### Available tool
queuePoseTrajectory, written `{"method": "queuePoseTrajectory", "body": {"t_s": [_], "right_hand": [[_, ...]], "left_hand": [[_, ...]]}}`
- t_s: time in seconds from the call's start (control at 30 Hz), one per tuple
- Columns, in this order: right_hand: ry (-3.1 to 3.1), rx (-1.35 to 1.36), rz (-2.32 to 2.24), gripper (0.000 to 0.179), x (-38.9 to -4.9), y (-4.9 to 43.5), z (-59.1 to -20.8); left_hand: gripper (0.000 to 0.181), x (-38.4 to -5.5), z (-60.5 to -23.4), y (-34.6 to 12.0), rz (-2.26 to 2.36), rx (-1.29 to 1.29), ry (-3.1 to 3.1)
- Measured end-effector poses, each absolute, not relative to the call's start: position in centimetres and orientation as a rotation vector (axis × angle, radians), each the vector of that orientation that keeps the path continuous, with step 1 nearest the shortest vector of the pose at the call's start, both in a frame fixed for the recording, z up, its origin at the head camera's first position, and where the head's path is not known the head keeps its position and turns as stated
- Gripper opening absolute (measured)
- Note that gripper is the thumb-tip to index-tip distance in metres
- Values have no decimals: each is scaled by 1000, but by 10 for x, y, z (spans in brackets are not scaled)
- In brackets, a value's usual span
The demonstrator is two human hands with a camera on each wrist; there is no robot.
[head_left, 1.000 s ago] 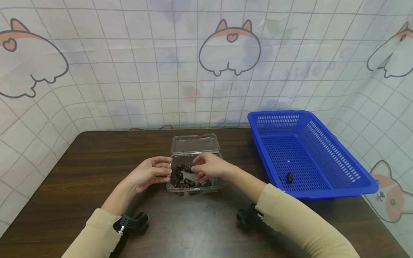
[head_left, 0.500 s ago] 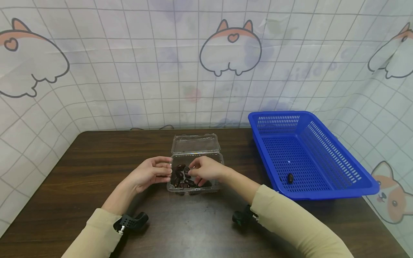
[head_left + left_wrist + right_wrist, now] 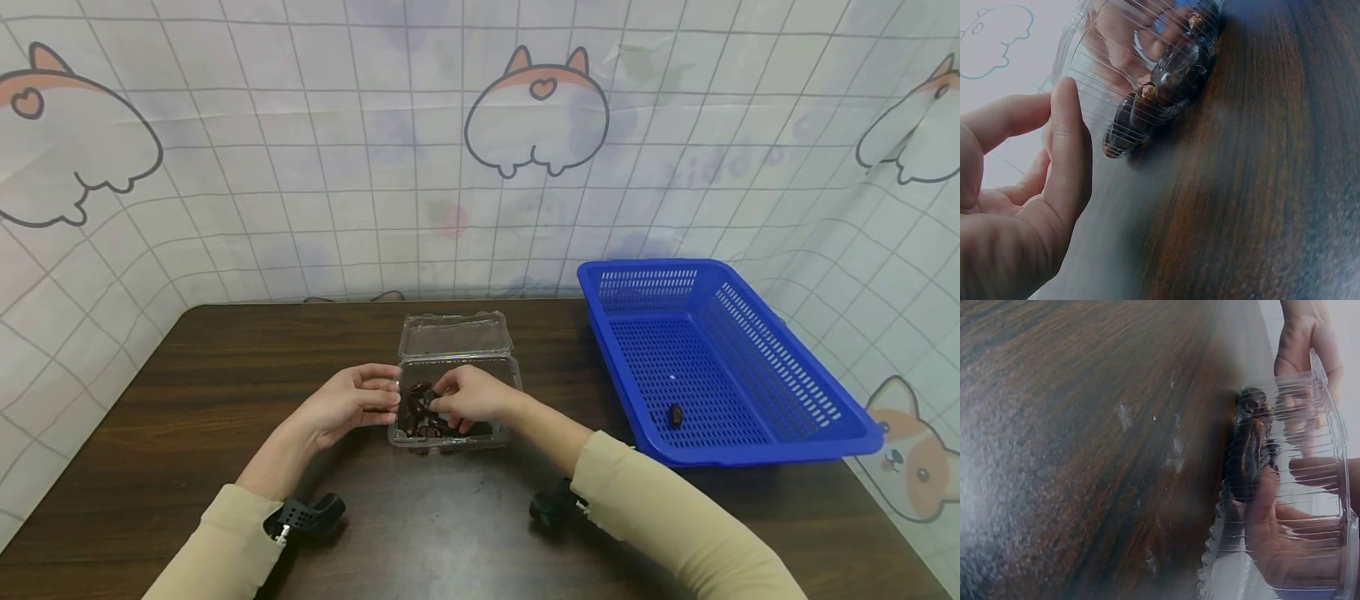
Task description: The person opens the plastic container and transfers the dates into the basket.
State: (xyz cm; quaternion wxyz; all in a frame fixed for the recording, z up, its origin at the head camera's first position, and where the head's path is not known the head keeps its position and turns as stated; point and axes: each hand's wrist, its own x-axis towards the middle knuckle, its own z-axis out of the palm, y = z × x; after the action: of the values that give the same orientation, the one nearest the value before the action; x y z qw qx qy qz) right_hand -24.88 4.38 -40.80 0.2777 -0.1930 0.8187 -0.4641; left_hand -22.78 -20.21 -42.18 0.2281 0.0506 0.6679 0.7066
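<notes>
Head | 1 box (image 3: 483,439), 1 basket (image 3: 693,371) | left hand (image 3: 347,404) extended, empty | right hand (image 3: 475,395) among dates (image 3: 415,407), grip unclear

The box (image 3: 456,336) is clear, glossy, ribbed plastic; the dates (image 3: 415,408) in it are shiny. Beneath it, the table (image 3: 465,525) shows lightly glossy wood grain. Right of it, the basket (image 3: 757,457) is smooth plastic. Before it, the sleeves (image 3: 675,508) are matt cloth.

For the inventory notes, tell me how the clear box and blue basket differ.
The box is clear; the basket is blue.
The box is smaller; the basket is larger.
The box has an open lid; the basket shows none.
The box holds several fruits; the basket holds one.
Both rest on the table.
</notes>
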Motion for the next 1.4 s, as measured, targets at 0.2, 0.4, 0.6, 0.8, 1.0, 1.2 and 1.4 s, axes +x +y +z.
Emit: {"method": "queuePoseTrajectory", "body": {"t_s": [0.2,0.4,0.6,0.8,1.0,1.2,1.4], "right_hand": [[2236,-533,-1232,28,-247,42,-407],[2296,-536,-1195,26,-249,39,-409],[2317,-522,-1188,25,-249,38,-410],[2373,-535,-1162,20,-248,35,-412],[2446,-575,-1097,21,-247,33,-412],[2467,-587,-1098,20,-246,32,-411],[2448,-566,-1152,18,-247,33,-412]], "left_hand": [[52,-228,-422,-202,1946,132,1844],[52,-229,-422,-202,1946,135,1847],[51,-229,-423,-202,1949,141,1843],[51,-229,-423,-202,1939,138,1853],[53,-230,-425,-203,1938,143,1853],[52,-231,-427,-203,1945,141,1849],[52,-231,-427,-203,1946,141,1848]]}}
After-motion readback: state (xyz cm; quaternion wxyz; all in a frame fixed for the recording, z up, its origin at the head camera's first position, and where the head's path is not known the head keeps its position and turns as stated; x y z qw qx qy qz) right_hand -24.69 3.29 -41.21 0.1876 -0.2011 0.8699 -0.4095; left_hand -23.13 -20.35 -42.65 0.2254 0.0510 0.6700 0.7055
